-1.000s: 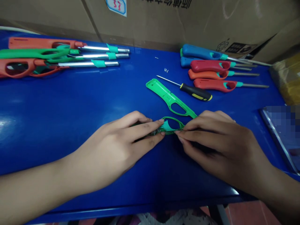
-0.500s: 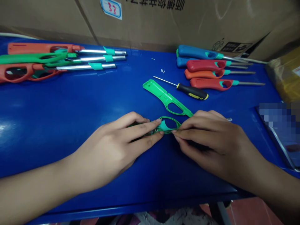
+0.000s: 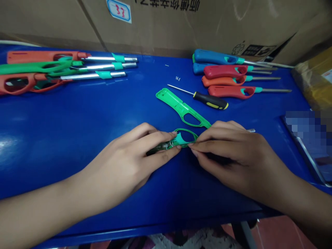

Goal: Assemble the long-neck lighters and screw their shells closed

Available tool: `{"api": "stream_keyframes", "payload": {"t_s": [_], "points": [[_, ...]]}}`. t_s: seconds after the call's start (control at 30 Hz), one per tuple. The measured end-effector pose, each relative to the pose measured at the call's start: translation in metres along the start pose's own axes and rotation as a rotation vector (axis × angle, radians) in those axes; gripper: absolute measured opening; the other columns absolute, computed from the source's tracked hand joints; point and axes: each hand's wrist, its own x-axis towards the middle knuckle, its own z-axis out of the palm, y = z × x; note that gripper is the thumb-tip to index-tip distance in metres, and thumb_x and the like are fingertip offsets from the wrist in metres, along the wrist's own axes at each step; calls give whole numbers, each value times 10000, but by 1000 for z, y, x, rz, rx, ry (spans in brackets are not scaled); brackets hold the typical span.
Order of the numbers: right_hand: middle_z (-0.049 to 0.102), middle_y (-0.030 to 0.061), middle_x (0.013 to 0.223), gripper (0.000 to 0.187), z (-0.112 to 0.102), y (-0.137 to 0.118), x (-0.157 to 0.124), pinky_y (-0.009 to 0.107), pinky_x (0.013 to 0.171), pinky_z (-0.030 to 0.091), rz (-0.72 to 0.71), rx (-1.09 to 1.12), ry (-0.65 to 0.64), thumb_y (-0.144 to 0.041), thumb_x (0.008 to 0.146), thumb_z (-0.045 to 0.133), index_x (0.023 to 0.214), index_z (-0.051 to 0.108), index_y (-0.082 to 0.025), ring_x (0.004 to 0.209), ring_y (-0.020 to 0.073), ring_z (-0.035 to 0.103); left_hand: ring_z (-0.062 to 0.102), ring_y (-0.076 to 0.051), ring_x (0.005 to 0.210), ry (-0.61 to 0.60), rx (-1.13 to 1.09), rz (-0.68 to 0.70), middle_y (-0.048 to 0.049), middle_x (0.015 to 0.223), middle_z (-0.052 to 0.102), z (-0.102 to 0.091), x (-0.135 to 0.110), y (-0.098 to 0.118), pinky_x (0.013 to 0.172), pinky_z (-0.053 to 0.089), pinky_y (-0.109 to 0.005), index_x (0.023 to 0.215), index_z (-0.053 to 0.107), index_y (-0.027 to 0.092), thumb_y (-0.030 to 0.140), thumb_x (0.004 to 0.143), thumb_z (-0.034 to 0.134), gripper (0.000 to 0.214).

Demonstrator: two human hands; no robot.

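Observation:
An opened green lighter body point(image 3: 181, 140) with a teal trigger lies on the blue table point(image 3: 77, 117) between my hands. My left hand point(image 3: 129, 162) pinches its left part with fingers closed over it. My right hand point(image 3: 228, 155) grips its right part, and a metal tip pokes out past the knuckles. A loose green shell half point(image 3: 181, 108) lies just behind, touching the held piece. A black and yellow screwdriver point(image 3: 204, 100) rests beyond the shell.
Assembled long lighters lie in a group at the back right point(image 3: 228, 79), and several more at the back left point(image 3: 52, 65). Tiny screws point(image 3: 177, 78) sit near the back. Cardboard boxes point(image 3: 181, 20) wall the rear. A flat device point(image 3: 308, 145) lies at the right edge.
Both hands stay on the green lighter body with only slight finger shifts. The view has drifted a little, so everything sits slightly lower left.

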Motion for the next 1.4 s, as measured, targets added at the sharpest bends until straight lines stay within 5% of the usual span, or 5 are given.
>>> {"api": "stream_keyframes", "payload": {"t_s": [0.7, 1.4], "points": [[745, -6, 800, 161, -2, 3, 0, 358, 739, 429, 15, 27, 26, -98, 882, 663, 774, 712, -208, 751, 149, 655, 545, -258, 1049, -72, 16, -28, -128, 1335, 594, 2, 1, 1, 875, 556, -410, 1434, 576, 222, 42, 929, 536, 538], [755, -2, 827, 135, -3, 2, 0, 363, 748, 433, -24, -23, 45, -119, 897, 678, 801, 738, -194, 764, 146, 660, 520, -254, 1022, -66, 14, -17, -124, 1334, 597, 2, 0, 1, 872, 549, -421, 1431, 575, 185, 73, 985, 506, 465]]}}
